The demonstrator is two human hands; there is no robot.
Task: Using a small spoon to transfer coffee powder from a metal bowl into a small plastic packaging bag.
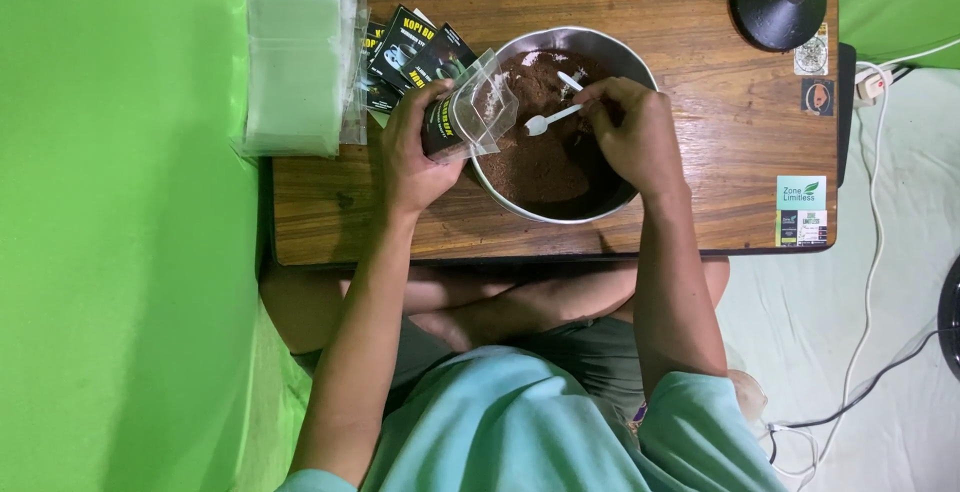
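Observation:
My left hand (412, 150) holds a small clear plastic pouch (480, 104) with a black label, its mouth spread open over the left rim of a metal bowl (615, 50). The bowl is filled with brown powder (535, 167). My right hand (632, 132) grips a small white plastic spoon (548, 120) over the powder, its scoop end pointing at the pouch's mouth. A second white spoon (570, 80) lies in the powder just behind.
A stack of clear plastic bags (295, 52) lies at the left end of the wooden table (720, 132). Black labelled pouches (405, 47) are fanned beside it. A black round lamp base (775, 2) stands at the back right. Cables (870, 252) run over the floor on the right.

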